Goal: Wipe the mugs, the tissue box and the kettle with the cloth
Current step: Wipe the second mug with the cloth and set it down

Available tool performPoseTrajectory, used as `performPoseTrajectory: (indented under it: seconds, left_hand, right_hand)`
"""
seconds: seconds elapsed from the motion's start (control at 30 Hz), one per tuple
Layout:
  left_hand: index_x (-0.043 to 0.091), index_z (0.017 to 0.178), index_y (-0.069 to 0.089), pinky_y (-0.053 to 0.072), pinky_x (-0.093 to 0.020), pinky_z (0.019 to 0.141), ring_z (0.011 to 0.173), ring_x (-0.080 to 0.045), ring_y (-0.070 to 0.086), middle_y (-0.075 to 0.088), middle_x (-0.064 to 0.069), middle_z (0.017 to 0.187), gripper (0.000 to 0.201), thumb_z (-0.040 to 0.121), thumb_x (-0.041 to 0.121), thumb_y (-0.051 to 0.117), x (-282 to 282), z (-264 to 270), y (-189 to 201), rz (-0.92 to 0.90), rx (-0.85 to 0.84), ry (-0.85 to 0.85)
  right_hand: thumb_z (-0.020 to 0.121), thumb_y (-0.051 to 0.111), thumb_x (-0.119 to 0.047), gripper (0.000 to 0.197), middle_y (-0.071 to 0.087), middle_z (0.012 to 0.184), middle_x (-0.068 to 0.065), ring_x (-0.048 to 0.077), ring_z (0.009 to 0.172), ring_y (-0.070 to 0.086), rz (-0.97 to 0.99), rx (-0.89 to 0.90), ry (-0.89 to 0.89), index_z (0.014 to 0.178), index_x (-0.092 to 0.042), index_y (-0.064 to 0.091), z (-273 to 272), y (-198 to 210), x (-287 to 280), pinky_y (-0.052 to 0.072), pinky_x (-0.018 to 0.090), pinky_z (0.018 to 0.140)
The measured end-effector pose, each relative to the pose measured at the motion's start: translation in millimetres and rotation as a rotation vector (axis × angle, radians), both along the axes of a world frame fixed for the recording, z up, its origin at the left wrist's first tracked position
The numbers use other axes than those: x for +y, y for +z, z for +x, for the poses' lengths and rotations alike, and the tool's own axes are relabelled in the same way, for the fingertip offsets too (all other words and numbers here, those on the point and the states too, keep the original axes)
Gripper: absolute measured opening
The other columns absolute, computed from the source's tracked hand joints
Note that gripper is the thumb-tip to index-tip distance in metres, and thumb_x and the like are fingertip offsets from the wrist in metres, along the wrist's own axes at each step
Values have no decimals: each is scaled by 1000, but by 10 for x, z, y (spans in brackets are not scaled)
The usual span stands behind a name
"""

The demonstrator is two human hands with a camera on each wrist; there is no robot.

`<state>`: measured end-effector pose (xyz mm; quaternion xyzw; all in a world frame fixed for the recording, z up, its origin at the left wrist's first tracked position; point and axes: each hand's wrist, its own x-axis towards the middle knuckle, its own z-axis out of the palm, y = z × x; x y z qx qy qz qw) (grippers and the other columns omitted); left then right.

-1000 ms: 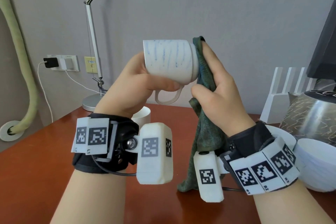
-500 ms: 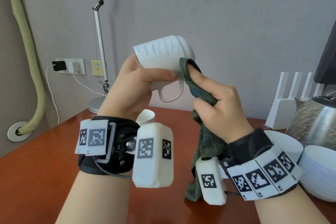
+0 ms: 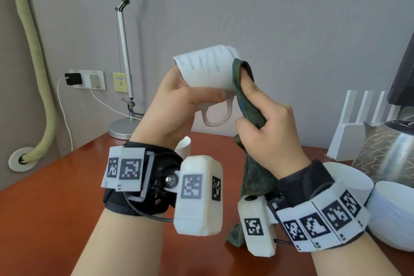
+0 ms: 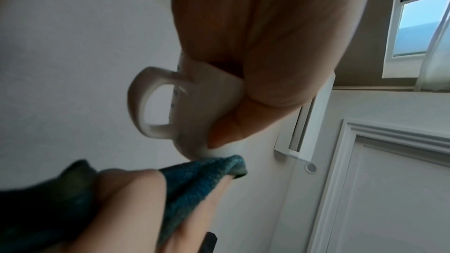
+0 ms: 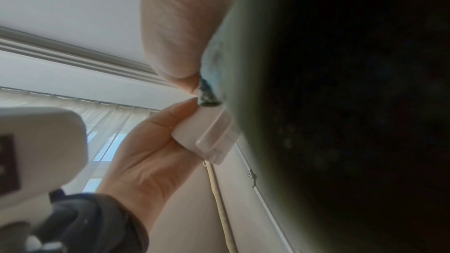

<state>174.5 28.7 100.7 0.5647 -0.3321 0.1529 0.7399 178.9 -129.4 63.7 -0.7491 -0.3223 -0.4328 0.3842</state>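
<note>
- Right hand [image 3: 266,127], nearest: fingers [image 3: 248,78] curl round the green cloth [image 3: 244,101], pressing a fold onto the mug's base end; the rest hangs toward the tabletop [image 3: 56,197].
- Left hand [image 3: 177,114]: thumb and fingers clasp the mug [image 3: 206,67], held on its side in mid-air, handle at 6 o'clock, the cloth at 3 o'clock.
- Risk: a hard push from the cloth could slide the smooth mug out of this one-handed hold.
- Farther, at 3 o'clock: the kettle [image 3: 385,152], unwiped by appearance.
</note>
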Motion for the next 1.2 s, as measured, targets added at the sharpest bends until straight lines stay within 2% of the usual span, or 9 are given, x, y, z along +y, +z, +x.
performPoseTrajectory:
  seconds: [0.17,0.27,0.37,0.63,0.73,0.87,1.07,1.13,1.2]
  left_hand:
    - [5,99,65,57,-34,75,85,-21,69,70,-9,88,39,72,-22,63,2,-56,18,130,-26,47]
    - [8,95,63,57,-27,71,80,-16,69,70,-3,81,40,68,-22,64,-33,-84,28,213,-35,45]
    - [8,99,63,56,-27,72,83,-18,70,71,-5,86,42,64,-15,66,-32,-77,29,206,-40,40]
    - [8,103,63,55,-26,73,85,-15,70,73,-1,88,47,67,-22,66,61,-50,22,166,-63,62]
    - [9,102,63,54,-23,72,84,-11,69,72,-2,86,42,70,-18,67,62,-86,24,286,-69,66]
    - [6,102,65,56,-41,81,92,-24,70,71,-19,100,40,63,-2,67,53,-90,10,373,-50,105]
    - [11,100,68,55,-31,75,89,-20,71,75,-4,92,41,62,-5,74,92,-51,-6,204,-53,21]
    - [13,98,72,56,-33,78,91,-22,71,74,-7,95,32,67,12,81,88,-64,-15,147,-51,-53]
    - [12,108,73,56,-35,88,102,-22,69,73,-10,106,53,78,55,71,67,-93,2,46,36,-123]
  right_hand:
    - [74,40,-19,72,41,51,-9,23,42,42,-63,-26,3,139,-46,29,-18,-5,26,47,39,45]
    - [74,41,-17,77,44,53,3,29,46,47,-1,5,-34,136,-61,27,-10,39,-20,51,42,51]
    - [74,44,-9,78,40,53,4,26,46,42,32,19,-45,142,-47,34,4,51,-56,49,40,49]
    - [73,43,-13,74,42,53,-3,32,45,46,3,13,5,136,-51,36,6,15,-46,50,44,48]
    - [73,41,-18,69,41,51,-11,30,44,48,-51,-8,8,138,-42,40,-31,49,-50,50,41,47]
    - [72,42,-14,79,42,55,3,30,47,43,-24,35,-42,135,-59,28,-22,80,-62,50,42,51]
    - [75,46,-7,76,54,58,6,32,50,56,6,33,22,141,-40,31,-68,73,-46,51,43,51]
    - [78,46,-11,71,60,62,4,28,51,58,9,14,61,142,-37,28,-82,62,-14,51,40,53]
    - [79,45,-14,69,59,60,7,24,50,56,27,12,67,142,-37,27,-70,49,-5,49,37,53]
